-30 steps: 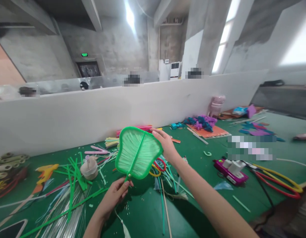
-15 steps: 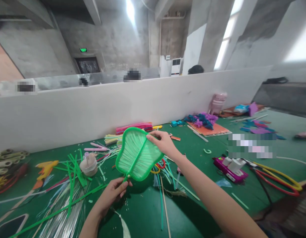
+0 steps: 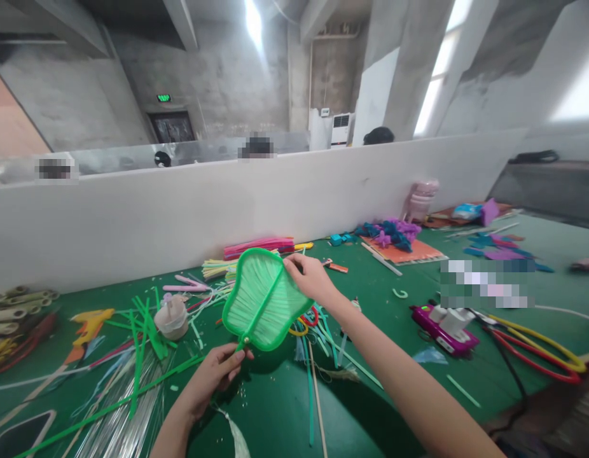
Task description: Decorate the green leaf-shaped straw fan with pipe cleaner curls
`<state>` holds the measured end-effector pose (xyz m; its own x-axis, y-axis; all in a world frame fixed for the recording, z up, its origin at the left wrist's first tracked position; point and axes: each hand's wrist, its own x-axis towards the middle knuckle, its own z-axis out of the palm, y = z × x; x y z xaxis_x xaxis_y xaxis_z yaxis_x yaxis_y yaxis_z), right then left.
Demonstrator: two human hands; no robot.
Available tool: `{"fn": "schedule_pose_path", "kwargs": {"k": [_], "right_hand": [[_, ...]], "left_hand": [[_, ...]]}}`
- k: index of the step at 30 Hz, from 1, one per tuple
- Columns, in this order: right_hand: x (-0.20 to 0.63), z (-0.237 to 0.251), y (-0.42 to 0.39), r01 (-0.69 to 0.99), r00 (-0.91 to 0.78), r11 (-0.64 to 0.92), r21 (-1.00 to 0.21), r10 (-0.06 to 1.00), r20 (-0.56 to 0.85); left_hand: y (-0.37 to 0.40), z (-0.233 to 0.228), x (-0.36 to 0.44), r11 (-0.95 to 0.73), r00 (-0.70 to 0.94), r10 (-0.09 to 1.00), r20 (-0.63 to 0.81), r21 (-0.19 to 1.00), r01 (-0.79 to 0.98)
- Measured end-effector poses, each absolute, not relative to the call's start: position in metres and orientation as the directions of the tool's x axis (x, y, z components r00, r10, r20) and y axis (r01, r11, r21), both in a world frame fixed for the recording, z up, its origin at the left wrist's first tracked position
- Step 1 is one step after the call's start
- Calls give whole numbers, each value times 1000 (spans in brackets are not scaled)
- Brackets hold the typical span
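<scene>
From my head view, my left hand [image 3: 217, 375] pinches the short handle of the green fan [image 3: 262, 300], held up just above the green table [image 3: 275, 407]. My right hand [image 3: 308, 277] pinches its upper right rim, fingers closed on the frame. To do this well, I judge I should keep the handle steady and hold the rim lightly, so the thin ribs don't bend. The only writing is a green sign [image 3: 163, 98] on the far wall, too small to read.
</scene>
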<state>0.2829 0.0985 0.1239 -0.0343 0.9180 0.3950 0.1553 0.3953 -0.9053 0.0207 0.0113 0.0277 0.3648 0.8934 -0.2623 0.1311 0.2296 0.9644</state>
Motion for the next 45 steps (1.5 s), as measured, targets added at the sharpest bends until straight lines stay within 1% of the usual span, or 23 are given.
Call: {"fn": "schedule_pose_path", "kwargs": {"k": [3, 6, 9, 12, 15, 18, 20, 23, 25, 32, 37, 39, 41, 42, 43, 44, 45], "right_hand": [[282, 125, 98, 105, -41, 361, -927, 933, 359], [284, 125, 100, 0, -67, 307, -952, 950, 306], [282, 122, 98, -89, 27, 301, -949, 953, 300], [271, 110, 87, -109, 137, 335, -936, 937, 320], [254, 94, 69, -132, 161, 328, -935, 938, 306], [238, 83, 55, -180, 121, 291, -940, 955, 272], [230, 80, 50, -226, 61, 257, -940, 966, 250], [225, 80, 47, -399, -100, 142, -906, 975, 197], [224, 80, 46, -478, -150, 83, -874, 973, 174], [225, 74, 47, -391, -72, 76, -917, 991, 112], [222, 65, 48, -380, -26, 80, -921, 995, 97], [225, 66, 50, -379, 42, 115, -918, 993, 107], [232, 73, 55, -336, 172, 207, -919, 973, 157], [237, 79, 58, -288, 236, 267, -920, 951, 202], [244, 87, 61, -196, 294, 338, -920, 916, 274], [251, 96, 64, -96, 307, 400, -911, 883, 355], [258, 105, 67, -26, 265, 421, -907, 877, 400]], "left_hand": [[11, 27, 19, 236, 350, 901, -257, 966, 102], [11, 28, 18, 237, 323, 914, -246, 969, 67], [12, 29, 19, 225, 291, 932, -214, 974, -8], [14, 28, 21, 180, 230, 961, -155, 979, -93], [17, 25, 22, 121, 159, 982, -98, 983, -138], [20, 22, 22, 70, 97, 994, -55, 983, -167], [21, 20, 24, 44, 72, 997, -31, 982, -181], [21, 20, 29, 21, 42, 999, -13, 979, -200], [21, 20, 31, 21, 17, 1000, -18, 976, -216], [16, 26, 34, 90, 4, 996, -92, 959, -270], [17, 27, 35, 93, -6, 995, -98, 959, -267], [17, 26, 34, 88, -9, 996, -93, 966, -244], [17, 26, 32, 80, -6, 997, -83, 976, -205], [17, 26, 31, 75, -4, 997, -77, 981, -179], [16, 27, 28, 70, 0, 997, -71, 986, -148], [15, 28, 26, 67, 3, 998, -67, 991, -113], [14, 30, 22, 64, 8, 998, -64, 995, -76]]}}
